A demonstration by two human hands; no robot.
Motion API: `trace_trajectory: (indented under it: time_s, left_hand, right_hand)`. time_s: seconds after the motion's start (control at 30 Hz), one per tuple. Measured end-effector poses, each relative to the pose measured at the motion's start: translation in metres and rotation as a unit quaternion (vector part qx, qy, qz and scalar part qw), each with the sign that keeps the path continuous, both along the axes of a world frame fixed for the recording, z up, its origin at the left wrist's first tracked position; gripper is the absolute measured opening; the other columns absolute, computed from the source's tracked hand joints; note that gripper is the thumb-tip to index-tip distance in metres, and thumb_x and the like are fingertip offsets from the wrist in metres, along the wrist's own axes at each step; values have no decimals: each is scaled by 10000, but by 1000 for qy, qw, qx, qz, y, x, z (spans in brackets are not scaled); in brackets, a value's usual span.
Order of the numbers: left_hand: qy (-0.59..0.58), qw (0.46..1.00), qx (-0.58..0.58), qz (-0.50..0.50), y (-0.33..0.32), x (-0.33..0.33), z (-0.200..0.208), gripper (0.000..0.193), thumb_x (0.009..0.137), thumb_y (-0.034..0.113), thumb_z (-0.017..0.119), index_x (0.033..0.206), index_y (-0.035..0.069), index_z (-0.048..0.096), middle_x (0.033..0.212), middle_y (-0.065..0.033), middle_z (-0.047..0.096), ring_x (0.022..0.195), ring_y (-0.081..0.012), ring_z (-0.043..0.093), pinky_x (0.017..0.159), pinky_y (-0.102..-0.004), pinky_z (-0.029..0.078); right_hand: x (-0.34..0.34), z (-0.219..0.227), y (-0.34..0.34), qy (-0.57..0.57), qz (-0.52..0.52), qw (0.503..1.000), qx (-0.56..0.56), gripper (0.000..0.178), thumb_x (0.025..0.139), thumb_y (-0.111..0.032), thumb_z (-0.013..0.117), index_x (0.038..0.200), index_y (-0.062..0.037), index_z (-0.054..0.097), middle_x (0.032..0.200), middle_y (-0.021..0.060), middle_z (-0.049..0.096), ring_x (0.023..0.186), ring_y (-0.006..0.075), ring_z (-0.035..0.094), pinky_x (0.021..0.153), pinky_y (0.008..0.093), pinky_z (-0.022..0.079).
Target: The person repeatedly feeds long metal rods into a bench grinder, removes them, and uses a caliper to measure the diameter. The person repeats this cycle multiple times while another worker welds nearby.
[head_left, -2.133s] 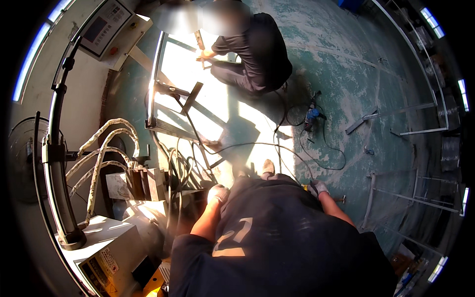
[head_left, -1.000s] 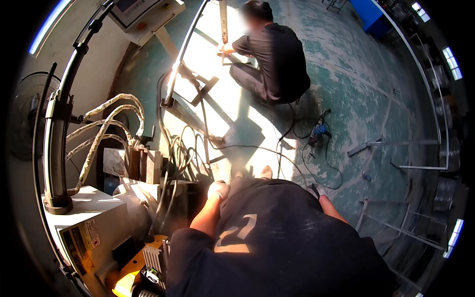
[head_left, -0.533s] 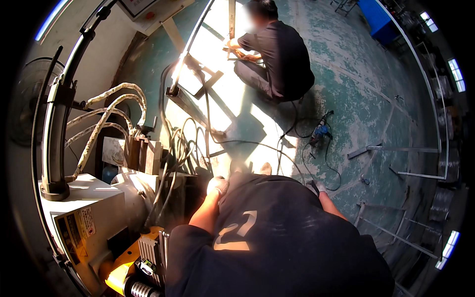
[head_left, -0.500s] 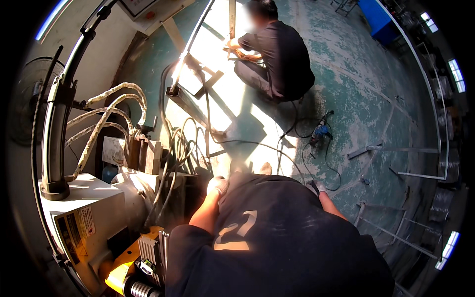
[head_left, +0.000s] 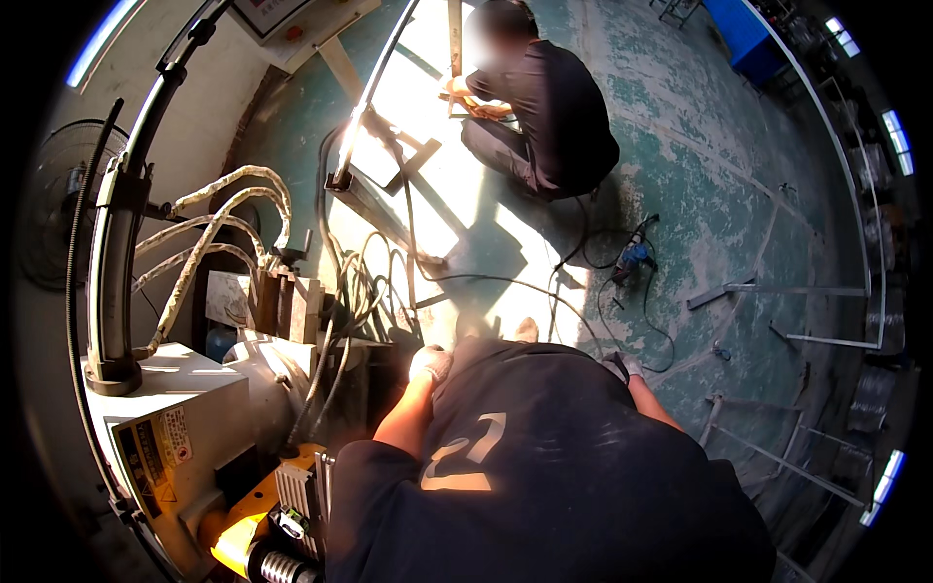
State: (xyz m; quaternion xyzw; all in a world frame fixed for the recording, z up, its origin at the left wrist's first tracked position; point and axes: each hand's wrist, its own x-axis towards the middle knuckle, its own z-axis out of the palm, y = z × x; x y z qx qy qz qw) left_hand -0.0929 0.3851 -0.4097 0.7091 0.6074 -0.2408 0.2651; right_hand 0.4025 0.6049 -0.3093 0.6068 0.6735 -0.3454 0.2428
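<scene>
My left hand (head_left: pixel 431 363), in a pale glove, hangs beside the front of my dark shirt (head_left: pixel 573 447). Its fingers point away and are too small and hidden to read. On the other side, my right hand (head_left: pixel 630 366), also gloved, is partly covered by the shirt. A narrow dark thing (head_left: pixel 614 364) shows against its fingers, which look curled round it; its kind is unclear. Ahead, a co-worker (head_left: pixel 559 117) in dark clothes squats on the sunlit floor. That person's hands (head_left: pixel 476 102) are at an upright metal bar (head_left: pixel 455 44).
At left stands a machine (head_left: pixel 185 418) with a black column (head_left: pixel 115 262) and wrapped hoses (head_left: pixel 209 233). Black cables (head_left: pixel 466 277) cross the floor near my feet. A blue power tool (head_left: pixel 635 257) lies right of the co-worker. Metal frames (head_left: pixel 807 290) lie at far right.
The co-worker's head has shifted slightly left and down. The whole view has moved a little; my hands stay at my sides.
</scene>
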Motion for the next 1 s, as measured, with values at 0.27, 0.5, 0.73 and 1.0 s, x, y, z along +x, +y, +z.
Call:
trace_trajectory:
  time_s: [0.27,0.5,0.73,1.0]
  left_hand:
    - [-10,1000,27,-11,-1,-3,6,250,975,146,560,1049,34,771,1018,-175,787,1004,-285,760,892,-361,588]
    - [-108,950,-43,290,8,4,35,283,1018,108,536,1132,21,780,1077,-132,799,1051,-283,752,927,-366,573]
    - [48,998,39,-35,4,4,22,220,975,129,622,1055,103,825,1109,-65,816,1088,-223,749,943,-321,563]
    - [0,1000,20,11,13,7,35,210,959,123,642,1026,123,840,1109,-52,820,1086,-217,753,932,-316,573]
  right_hand:
    - [15,-24,-5,28,-16,999,-4,415,875,-405,687,1178,-153,817,1197,151,785,1159,345,732,987,413,569]
    - [5,-13,0,-1,6,1000,1,434,870,-422,674,1173,-143,813,1209,166,775,1167,363,724,994,439,566]
    - [3,-15,3,-14,-5,1000,7,438,862,-437,675,1174,-166,820,1228,152,775,1178,360,721,1011,430,565]
    - [1,-12,8,14,-5,1000,-5,415,858,-392,703,1183,-161,818,1232,133,783,1173,339,730,1010,412,566]
